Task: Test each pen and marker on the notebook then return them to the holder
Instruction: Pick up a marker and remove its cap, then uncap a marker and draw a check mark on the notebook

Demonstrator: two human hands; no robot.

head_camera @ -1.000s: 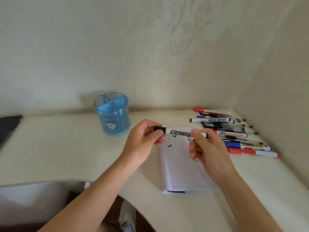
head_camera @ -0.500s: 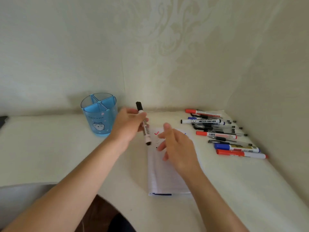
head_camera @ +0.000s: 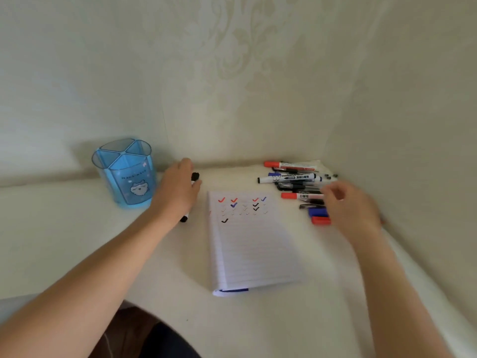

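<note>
An open lined notebook (head_camera: pixel 253 244) lies mid-desk with red, blue and black check marks near its top. My left hand (head_camera: pixel 178 192) holds a black-capped marker (head_camera: pixel 195 176) upright-tilted, just right of the blue divided pen holder (head_camera: pixel 125 174), which looks empty. My right hand (head_camera: pixel 348 208) hovers with fingers apart over the near end of a pile of pens and markers (head_camera: pixel 296 182) at the back right corner, covering part of a blue marker (head_camera: pixel 317 211) and a red marker (head_camera: pixel 320 220).
Walls close the desk at the back and on the right, forming a corner behind the pile. The desk's front edge curves inward near my body; a dark chair or lap shows below it.
The marker passed from both hands to my left hand alone, which swung left toward the holder. My right hand let go and moved right over the pile. The camera view shifted.
</note>
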